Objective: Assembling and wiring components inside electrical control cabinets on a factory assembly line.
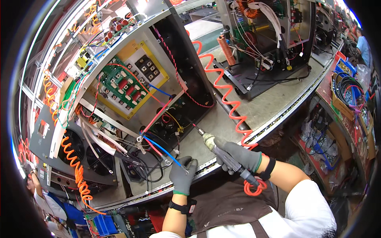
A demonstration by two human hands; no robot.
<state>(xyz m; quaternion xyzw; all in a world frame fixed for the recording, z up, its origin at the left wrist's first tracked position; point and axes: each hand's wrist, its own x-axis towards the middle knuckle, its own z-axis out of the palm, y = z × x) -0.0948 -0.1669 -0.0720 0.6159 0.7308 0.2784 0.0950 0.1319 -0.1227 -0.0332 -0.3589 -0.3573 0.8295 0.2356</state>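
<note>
The left hand (183, 175) pinched a limp, light blue wire (164, 151) near its terminal; the right hand (237, 155) clenched a rigid pneumatic screwdriver (222, 154).

The scene is brightly and evenly lit from overhead. Glare is blown out along the tube lights (59, 47) from nine to eleven o'clock. Soft shadow is cast inside the open cabinet (186, 79). Straight edges are bent hard toward the rim, and black corners are left by the fisheye. Mild blur is seen toward the edges; the centre is kept sharp.
</note>
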